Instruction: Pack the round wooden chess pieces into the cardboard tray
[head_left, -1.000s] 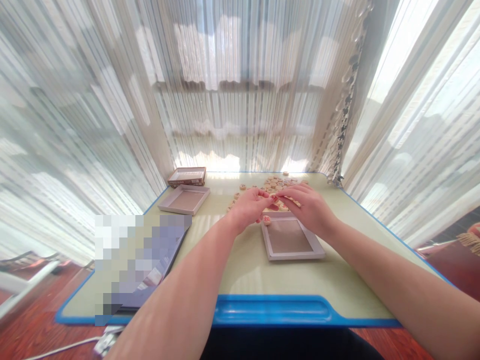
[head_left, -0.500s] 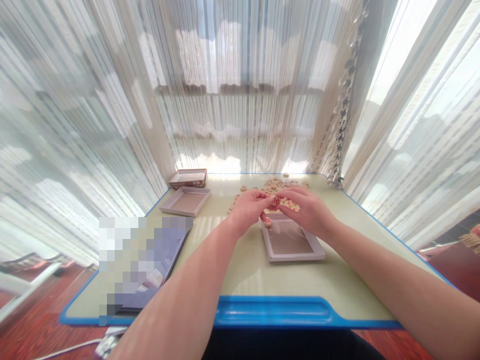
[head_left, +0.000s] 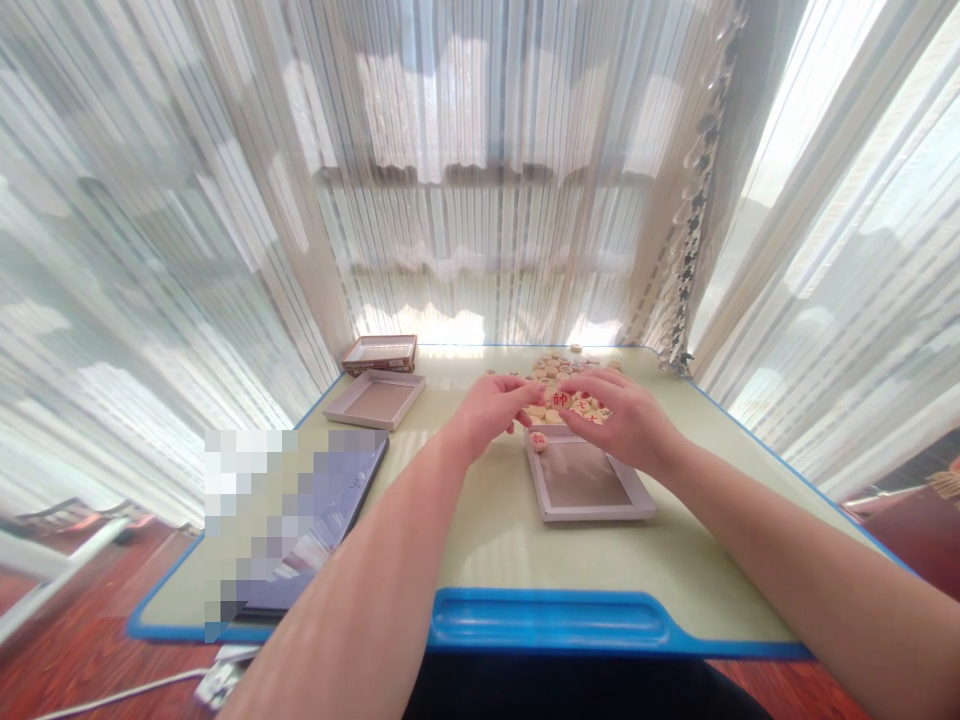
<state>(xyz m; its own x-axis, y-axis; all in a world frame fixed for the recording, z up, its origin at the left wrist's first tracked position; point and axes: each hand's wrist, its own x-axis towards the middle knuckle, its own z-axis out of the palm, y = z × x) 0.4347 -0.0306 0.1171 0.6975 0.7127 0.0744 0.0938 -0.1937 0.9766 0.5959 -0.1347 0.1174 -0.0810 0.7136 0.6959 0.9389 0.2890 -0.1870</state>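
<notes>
My right hand (head_left: 626,415) pinches a round wooden Chinese chess piece (head_left: 560,400) with a red character, held above the far edge of a shallow tray (head_left: 596,516). Just left of that piece is my left hand (head_left: 495,405), its fingers loosely bent and partly spread, with nothing visible in them. Another red-marked piece (head_left: 538,441) lies at the tray's far left corner, below my left fingertips. Behind both hands, many more chess pieces (head_left: 551,367) are spread in a pile, partly covered by my fingers.
At the far left are a second shallow tray (head_left: 375,398) and a stacked box (head_left: 379,352). A dark flat panel (head_left: 349,500), partly pixelated, lies on the left of the green table (head_left: 480,520). Blue trim (head_left: 551,622) edges the table, and sheer curtains (head_left: 495,220) hang behind.
The held piece has shifted slightly right with my right hand, and my left fingertips have come away from it. The piece at the tray corner now shows below my left hand.
</notes>
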